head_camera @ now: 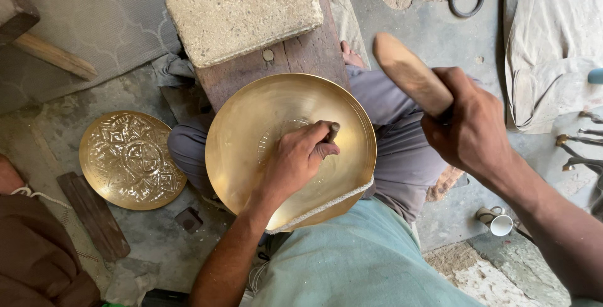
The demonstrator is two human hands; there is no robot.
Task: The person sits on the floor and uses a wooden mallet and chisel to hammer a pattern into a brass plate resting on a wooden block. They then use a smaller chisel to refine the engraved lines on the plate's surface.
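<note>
- In the head view, at the centre, I see the brass plate (251,131) resting tilted on the person's lap, its far rim against the wooden block (295,55) under the rough stone slab (245,11)
- I see the left hand (295,159) lying on the plate's face, fingers curled tight and pinched around a small metal punch (332,132); only its blunt top shows
- I see the right hand (471,128) raised to the right of the plate, fingers wrapped closed around the wooden mallet (411,74)
- The punch's long axis runs steeply into the plate, top end toward the upper right, tip hidden under the fingers; the mallet's long axis runs diagonally, head up-left toward the slab
- I judge a glancing blow could skid the punch across the smooth brass and scar it, since the plate is only propped
- I judge a missed swing could land on the left knuckles, which sit right beside the punch top
- A finished engraved plate (132,159) lies flat on the floor at the left, well apart
</note>
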